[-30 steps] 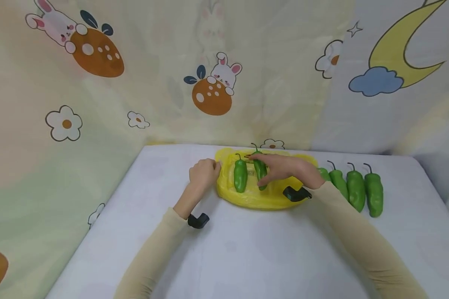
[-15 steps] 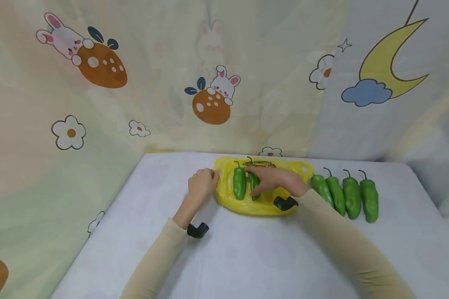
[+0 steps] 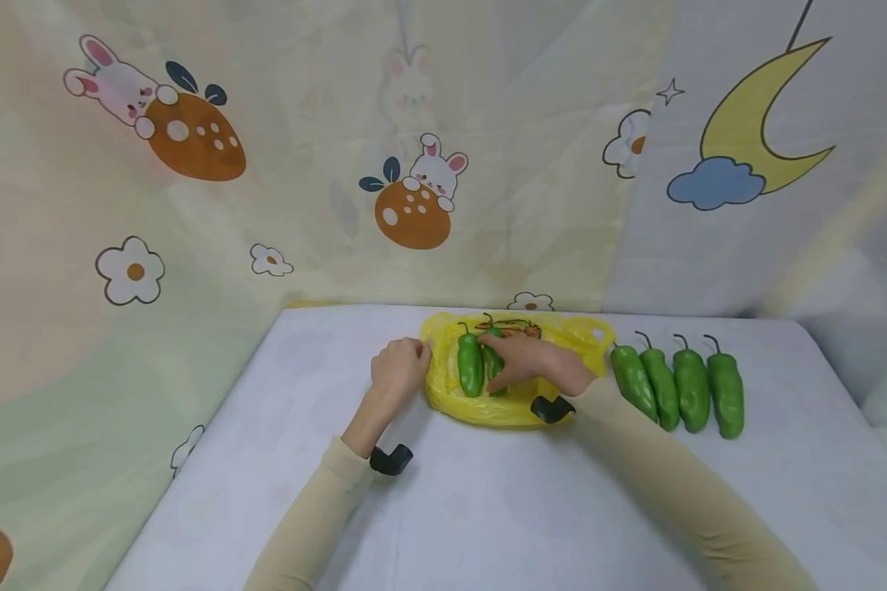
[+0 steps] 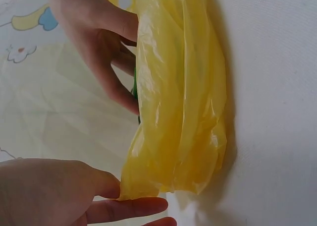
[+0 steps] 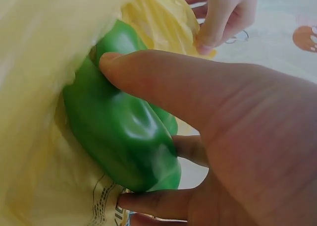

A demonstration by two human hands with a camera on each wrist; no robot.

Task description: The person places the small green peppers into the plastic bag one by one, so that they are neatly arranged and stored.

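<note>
A yellow plastic bag (image 3: 480, 414) lies spread on the table. My left hand (image 3: 399, 369) is at its left side; in the left wrist view, the thumb and forefinger pinch the bag's edge. One green pepper (image 3: 470, 365) lies on the bag with its stem pointing away. Just right of it, my right hand (image 3: 528, 361) grips a second green pepper (image 5: 119, 132) between thumb and fingers. The two peppers lie side by side, close together. Part of the second pepper is hidden by my fingers in the head view.
To the right of the bag lie several more green peppers (image 3: 691, 390) in a row on the white table (image 3: 488, 509). Thin reddish-orange peppers (image 3: 525, 327) show at the back of the bag. A printed cloth (image 3: 303, 164) hangs behind.
My right hand has moved left with the second pepper, bringing it close beside the first one. My left hand has stayed at the bag's left edge. The head view has shifted slightly.
</note>
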